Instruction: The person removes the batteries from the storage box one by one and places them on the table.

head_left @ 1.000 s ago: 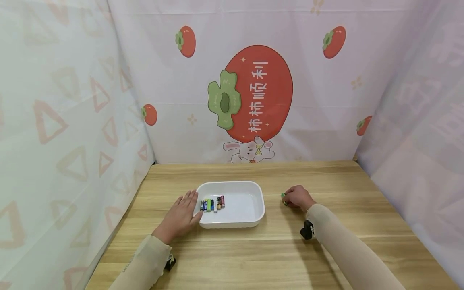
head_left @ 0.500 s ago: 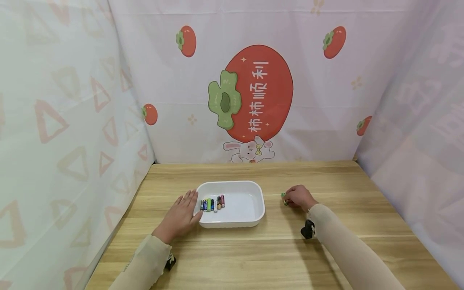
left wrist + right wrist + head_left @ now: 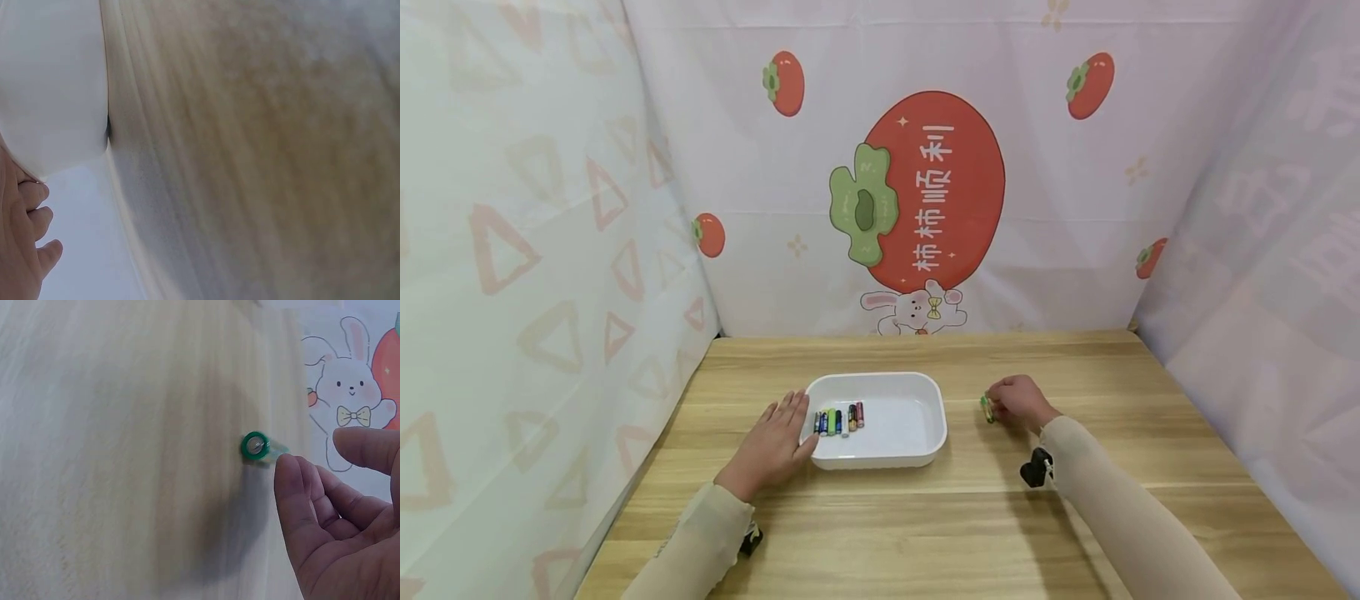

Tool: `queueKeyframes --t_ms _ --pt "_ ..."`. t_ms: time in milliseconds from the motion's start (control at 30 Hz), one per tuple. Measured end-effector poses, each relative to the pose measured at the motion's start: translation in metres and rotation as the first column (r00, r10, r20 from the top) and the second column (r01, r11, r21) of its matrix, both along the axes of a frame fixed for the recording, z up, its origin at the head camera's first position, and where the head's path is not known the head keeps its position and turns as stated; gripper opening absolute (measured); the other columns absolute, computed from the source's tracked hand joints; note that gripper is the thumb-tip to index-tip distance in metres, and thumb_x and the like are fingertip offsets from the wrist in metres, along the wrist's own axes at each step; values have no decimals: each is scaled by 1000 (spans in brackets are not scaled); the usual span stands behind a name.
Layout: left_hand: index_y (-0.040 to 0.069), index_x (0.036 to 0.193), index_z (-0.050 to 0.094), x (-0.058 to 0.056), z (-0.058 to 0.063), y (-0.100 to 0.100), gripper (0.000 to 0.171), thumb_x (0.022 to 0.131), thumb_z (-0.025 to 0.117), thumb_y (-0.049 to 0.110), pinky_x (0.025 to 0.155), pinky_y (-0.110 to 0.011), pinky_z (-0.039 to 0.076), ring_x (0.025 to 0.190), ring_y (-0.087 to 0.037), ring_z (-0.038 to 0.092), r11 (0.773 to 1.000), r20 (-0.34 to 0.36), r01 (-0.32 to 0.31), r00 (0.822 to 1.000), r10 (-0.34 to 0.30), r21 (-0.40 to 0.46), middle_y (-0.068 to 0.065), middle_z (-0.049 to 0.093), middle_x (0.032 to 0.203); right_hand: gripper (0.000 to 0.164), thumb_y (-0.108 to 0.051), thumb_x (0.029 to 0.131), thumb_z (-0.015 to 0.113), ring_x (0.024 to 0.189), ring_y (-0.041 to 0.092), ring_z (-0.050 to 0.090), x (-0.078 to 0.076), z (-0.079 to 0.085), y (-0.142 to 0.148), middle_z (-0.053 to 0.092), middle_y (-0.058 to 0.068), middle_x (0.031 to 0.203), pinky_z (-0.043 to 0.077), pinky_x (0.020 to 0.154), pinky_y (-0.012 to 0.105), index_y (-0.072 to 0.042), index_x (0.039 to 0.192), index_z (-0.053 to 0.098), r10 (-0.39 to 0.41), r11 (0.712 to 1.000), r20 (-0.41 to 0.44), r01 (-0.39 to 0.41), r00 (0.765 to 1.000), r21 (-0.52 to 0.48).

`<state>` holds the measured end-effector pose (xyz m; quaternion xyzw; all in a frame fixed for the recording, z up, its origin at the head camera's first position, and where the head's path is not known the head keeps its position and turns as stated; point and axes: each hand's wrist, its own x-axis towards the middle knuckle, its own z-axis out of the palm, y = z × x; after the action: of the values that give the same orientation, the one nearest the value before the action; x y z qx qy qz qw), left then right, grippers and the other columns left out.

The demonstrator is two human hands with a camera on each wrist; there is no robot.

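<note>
My left hand (image 3: 771, 450) lies with straight fingers along the left rim of a white tray (image 3: 910, 457). In the left wrist view, the fingers (image 3: 42, 219) show beside the tray's outer wall (image 3: 56, 94). Several small batteries (image 3: 832, 423) of mixed colours lie side by side in a row in the tray's left half. To the right of the tray, a single battery with a green end (image 3: 987, 408) lies on the table. Right beside it is my right hand (image 3: 1021, 402); in the right wrist view, its thumb and fingertips stand apart, with the battery (image 3: 256, 445) just past them.
The wood-grain table (image 3: 910, 542) carries the tray near its middle. A printed cloth (image 3: 1037, 250) with persimmons and a rabbit hangs behind it, and pale cloths hang at both sides. A black device (image 3: 1036, 468) is strapped to the right wrist.
My right hand has shifted slightly up and away from the loose battery, so more of the battery shows now. The left hand and the row in the tray have stayed put.
</note>
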<state>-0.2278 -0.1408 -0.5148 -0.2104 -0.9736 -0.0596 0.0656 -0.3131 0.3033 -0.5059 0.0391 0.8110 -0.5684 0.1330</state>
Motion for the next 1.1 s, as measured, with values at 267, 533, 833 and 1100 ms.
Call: queueKeyframes --t_ms 267,533,833,1100 --pt "-6 151 23 0 4 0 74 101 43 44 115 -52 16 145 -34 18 1000 4 -4 1000 4 -12 -19 22 157 38 -13 98 53 90 23 60 -6 15 -13 54 29 122 56 81 36 13 125 55 31 999 -5 -31 1000 -16" --pt "-5 152 22 1 5 1 74 101 44 44 116 -50 14 145 -34 17 1000 18 -15 1000 15 -17 -19 21 158 34 -13 98 55 85 21 60 -12 26 -34 55 30 122 56 79 34 12 121 57 53 998 -26 -54 998 -31" --pt "-7 151 24 2 4 0 74 101 45 43 115 -51 16 144 -36 18 1000 3 6 1000 -5 -31 -21 23 156 30 -12 98 57 89 25 63 -18 32 -64 57 27 118 55 85 41 9 119 59 41 998 2 -41 999 -57" --pt "-8 150 24 3 4 1 72 101 45 40 115 -52 17 144 -38 18 998 -27 9 1000 -10 -63 -23 24 156 23 -11 95 60 85 24 64 -15 38 -88 63 19 106 55 84 41 5 112 64 46 997 7 -45 999 -55"
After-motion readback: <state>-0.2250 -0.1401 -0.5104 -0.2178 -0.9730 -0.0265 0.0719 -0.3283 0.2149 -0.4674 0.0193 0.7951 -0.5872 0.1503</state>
